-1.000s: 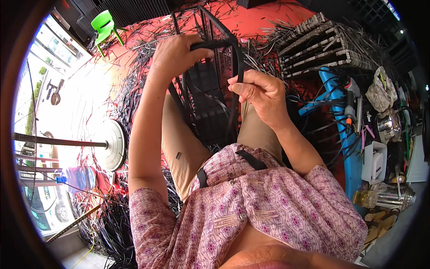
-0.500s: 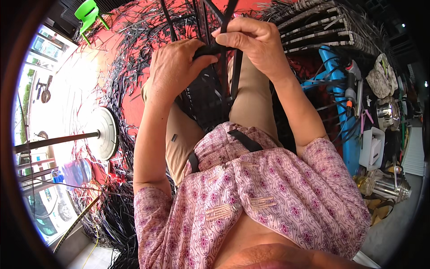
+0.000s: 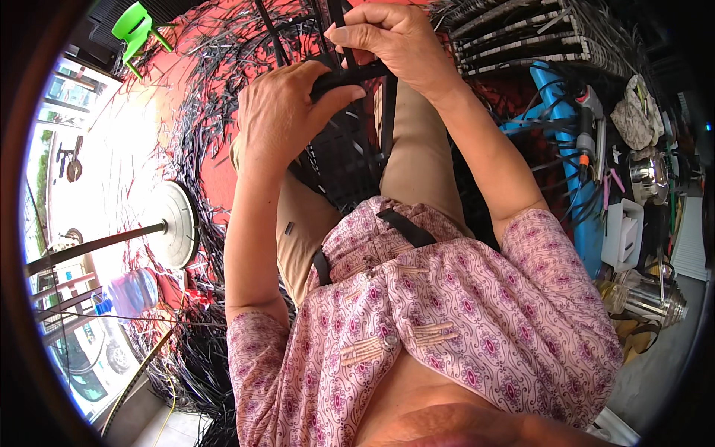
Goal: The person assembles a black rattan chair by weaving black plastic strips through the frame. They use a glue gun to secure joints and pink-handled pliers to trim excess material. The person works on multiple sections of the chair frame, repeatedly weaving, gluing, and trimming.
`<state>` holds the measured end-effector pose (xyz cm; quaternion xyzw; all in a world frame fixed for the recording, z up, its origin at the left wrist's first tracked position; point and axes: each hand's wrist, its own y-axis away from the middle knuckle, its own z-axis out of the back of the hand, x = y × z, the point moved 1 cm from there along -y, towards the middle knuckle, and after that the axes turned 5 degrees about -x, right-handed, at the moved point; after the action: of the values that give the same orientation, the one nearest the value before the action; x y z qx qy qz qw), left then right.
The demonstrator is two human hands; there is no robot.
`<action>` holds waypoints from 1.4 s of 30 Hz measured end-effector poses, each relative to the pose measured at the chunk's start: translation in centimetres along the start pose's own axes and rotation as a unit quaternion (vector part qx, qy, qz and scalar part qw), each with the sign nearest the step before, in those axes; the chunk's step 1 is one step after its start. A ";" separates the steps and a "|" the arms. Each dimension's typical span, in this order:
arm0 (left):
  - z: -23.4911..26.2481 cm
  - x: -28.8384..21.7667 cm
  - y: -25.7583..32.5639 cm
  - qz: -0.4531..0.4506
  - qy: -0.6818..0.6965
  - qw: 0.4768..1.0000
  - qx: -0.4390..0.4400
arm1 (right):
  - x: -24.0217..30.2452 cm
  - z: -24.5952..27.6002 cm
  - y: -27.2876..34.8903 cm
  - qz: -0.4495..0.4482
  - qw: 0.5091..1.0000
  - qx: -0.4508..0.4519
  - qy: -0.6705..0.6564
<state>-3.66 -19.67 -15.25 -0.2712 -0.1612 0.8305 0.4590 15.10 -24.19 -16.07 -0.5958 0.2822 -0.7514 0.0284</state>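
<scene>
A dark frame with a black crossbar (image 3: 366,73) stands between my knees, and black flat strips run up and down across it. My left hand (image 3: 279,112) is closed round the left part of that bar, thumb along the near side. Just beyond the bar, the thumb and fingertips of my right hand (image 3: 398,48) are pinched together at a black strip (image 3: 347,52). The fingers partly hide where they meet the strip. Below the bar, the lower part of the frame is dark and hard to make out.
Loose black strips (image 3: 201,112) litter the red floor. A woven stack (image 3: 514,37) stands at far right, near a blue stool-like piece (image 3: 553,100) and a heat-gun-like tool (image 3: 585,134). At left are a round pale base with a pole (image 3: 175,223), a water bottle (image 3: 130,289) and a green chair (image 3: 135,30).
My right hand has moved farther away and slightly left, from the bar to beyond it, still pinching. My left hand keeps its hold on the bar.
</scene>
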 end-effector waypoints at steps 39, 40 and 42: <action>-1.8 0.2 0.4 -0.037 -0.025 0.998 -0.044 | -5.3 -1.1 -5.0 0.010 0.903 0.242 0.353; -1.7 0.1 0.4 -0.040 -0.025 0.998 -0.043 | -5.3 -1.2 -5.2 0.016 0.894 0.248 0.372; -1.5 -0.1 0.5 -0.007 -0.017 1.000 -0.009 | -5.4 -1.5 -5.5 0.027 0.874 0.259 0.409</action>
<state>-2.99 -20.00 -16.69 -0.2602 -0.1782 0.8301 0.4599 16.91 -16.99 -18.48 -0.1984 0.0796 -0.9733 0.0839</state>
